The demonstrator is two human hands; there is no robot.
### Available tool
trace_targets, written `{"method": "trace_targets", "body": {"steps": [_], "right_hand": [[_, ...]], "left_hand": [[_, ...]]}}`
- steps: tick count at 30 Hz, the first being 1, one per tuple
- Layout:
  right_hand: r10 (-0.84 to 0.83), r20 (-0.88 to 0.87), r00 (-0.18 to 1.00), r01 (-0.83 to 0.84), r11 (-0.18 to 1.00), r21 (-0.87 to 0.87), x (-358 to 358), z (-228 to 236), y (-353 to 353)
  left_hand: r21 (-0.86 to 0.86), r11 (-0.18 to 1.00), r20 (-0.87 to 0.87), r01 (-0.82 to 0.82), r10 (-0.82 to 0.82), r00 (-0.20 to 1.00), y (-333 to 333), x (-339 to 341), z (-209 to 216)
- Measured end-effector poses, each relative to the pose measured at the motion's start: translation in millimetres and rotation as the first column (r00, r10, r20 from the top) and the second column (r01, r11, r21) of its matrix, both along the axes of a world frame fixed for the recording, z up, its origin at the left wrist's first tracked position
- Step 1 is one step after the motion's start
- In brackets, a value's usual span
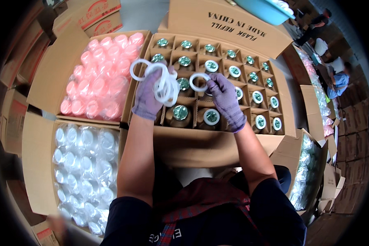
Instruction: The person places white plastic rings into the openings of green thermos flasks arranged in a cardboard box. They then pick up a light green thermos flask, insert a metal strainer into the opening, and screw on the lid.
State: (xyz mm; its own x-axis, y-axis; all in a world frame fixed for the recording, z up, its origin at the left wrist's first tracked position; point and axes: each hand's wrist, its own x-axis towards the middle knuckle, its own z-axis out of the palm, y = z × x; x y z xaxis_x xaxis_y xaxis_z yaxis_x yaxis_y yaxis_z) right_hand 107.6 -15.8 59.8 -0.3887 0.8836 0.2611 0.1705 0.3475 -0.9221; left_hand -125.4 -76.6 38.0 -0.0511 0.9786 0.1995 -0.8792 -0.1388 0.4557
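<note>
My left hand (146, 99), in a thin purple glove, is closed on a bunch of white rings (171, 92); one more ring sticks out to its left. Between the fingertips of my right hand (226, 100), gloved alike, is a single white ring (192, 83). Both hands are over a divided cardboard box (217, 147) of glass flask refills with shiny green tops. Several refills, such as the near one (211, 117), wear a white ring round the top, mostly toward the right. Others, like the refill (180, 112) beside it, are bare. My hands hide some compartments.
Left stand an open carton of pink plastic-wrapped cups (98, 86) and one of whitish wrapped cups (86, 151). A blue basin (266, 12) sits behind the box flap. Rightward are more cartons with wrapped goods (303, 172) and two people, one in blue (339, 84).
</note>
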Motion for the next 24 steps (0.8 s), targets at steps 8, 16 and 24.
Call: {"method": "trace_targets", "body": {"steps": [8,16,24], "right_hand": [[-0.107,0.785,0.611,-0.332,0.865,0.376,-50,-44,-28],[0.004,0.933,0.361,-0.400,0.904,0.151,-41,-24,-21],[0.048,0.791,0.610,-0.529,0.768,0.361,-16,-39,-36]], "left_hand": [[-0.197,0.947,-0.138,-0.253,0.229,0.964,3,5,3],[-0.208,0.942,-0.173,-0.262,0.228,0.958,-2,6,7],[-0.218,0.927,-0.251,-0.305,0.248,0.935,-2,10,7]]}}
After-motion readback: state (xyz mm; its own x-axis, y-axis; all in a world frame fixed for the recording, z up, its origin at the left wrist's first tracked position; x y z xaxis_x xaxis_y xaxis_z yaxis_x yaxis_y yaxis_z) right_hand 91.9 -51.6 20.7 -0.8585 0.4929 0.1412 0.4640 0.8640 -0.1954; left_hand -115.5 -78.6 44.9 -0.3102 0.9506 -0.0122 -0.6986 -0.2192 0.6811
